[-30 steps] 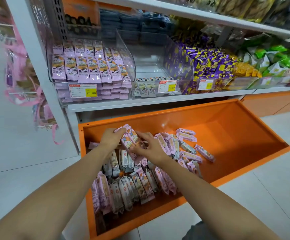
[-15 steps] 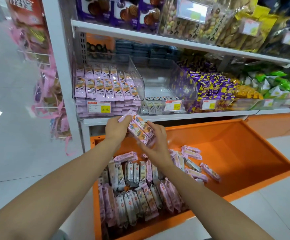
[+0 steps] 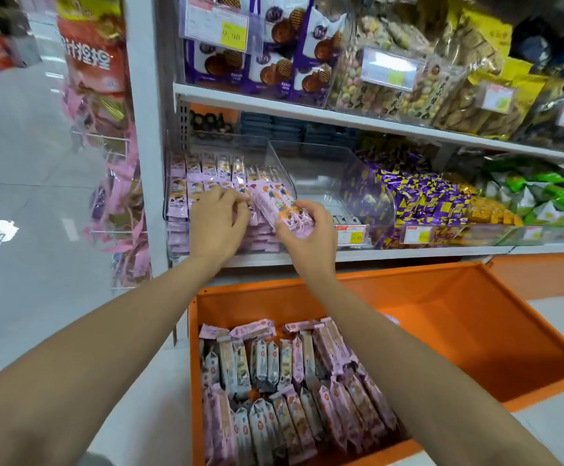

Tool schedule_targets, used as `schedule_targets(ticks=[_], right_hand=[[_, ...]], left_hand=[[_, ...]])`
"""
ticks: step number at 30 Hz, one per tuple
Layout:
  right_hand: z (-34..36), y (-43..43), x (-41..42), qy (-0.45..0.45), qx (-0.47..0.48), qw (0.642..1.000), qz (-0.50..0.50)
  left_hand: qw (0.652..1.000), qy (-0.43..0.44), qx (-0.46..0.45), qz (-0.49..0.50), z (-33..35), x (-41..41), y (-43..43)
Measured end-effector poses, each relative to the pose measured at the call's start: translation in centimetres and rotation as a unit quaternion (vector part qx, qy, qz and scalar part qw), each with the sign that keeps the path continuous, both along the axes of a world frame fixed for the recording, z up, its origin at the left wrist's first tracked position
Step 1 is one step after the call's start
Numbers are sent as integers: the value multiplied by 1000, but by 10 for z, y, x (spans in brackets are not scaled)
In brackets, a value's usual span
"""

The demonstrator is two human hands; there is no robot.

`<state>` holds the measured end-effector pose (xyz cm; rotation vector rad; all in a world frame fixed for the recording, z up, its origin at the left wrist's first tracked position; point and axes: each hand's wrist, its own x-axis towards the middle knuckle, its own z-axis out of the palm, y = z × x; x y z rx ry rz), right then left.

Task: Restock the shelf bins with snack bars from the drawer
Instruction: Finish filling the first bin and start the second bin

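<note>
Orange drawer [image 3: 475,348] open at bottom, snack bars [image 3: 290,381] packed in its left part. Above, right hand [image 3: 307,232], fingers curled round bundle of pink bars [image 3: 273,203], tilted over front edge of left clear bin [image 3: 275,159]. Left hand [image 3: 218,220] just beside bundle, fingers bent over bin's rows, grip unclear. Purple packs [image 3: 425,200] further right

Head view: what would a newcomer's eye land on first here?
The right hand grips a bundle of pink snack bars at the front of the clear shelf bin, with the left hand curled beside it. Below, the open orange drawer holds rows of similar bars in its left part.
</note>
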<state>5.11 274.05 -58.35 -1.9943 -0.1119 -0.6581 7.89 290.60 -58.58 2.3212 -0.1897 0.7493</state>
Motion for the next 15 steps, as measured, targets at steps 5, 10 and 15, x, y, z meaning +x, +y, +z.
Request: schedule_targets(ticks=[5,10,15], right_hand=[[13,19,29,47,-49,996,-51],[10,40,48,77,-96,989,-80],[2,49,55,88,-143,982,-83]], left_hand=[[981,13,194,-19,-13,7,34],[967,58,245,-49,-18,8,51],[961,46,265,-60,-19,14,58]])
